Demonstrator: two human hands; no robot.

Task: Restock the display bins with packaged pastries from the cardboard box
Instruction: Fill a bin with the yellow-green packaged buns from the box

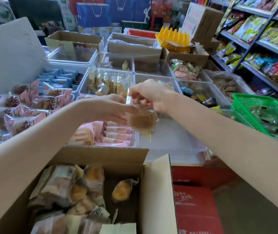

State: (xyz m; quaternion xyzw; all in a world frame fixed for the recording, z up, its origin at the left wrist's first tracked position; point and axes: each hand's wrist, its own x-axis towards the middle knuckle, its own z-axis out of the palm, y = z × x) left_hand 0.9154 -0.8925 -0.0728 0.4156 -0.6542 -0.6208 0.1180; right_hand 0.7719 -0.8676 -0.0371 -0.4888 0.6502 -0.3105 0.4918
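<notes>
Fingers (135, 97) of right hand (149, 96) pinching pastry (140, 121) by its top seal; left hand (113, 109) flat alongside, fingers straight. Could slip free, missing the bin (173, 142).

Shop: snack shelves (261, 36), display bins (158, 78).

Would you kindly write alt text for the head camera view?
Right hand pinches a clear-wrapped pastry above an empty clear bin, left hand open beside it. Below sits an open cardboard box of wrapped pastries, among stocked snack bins.
</notes>
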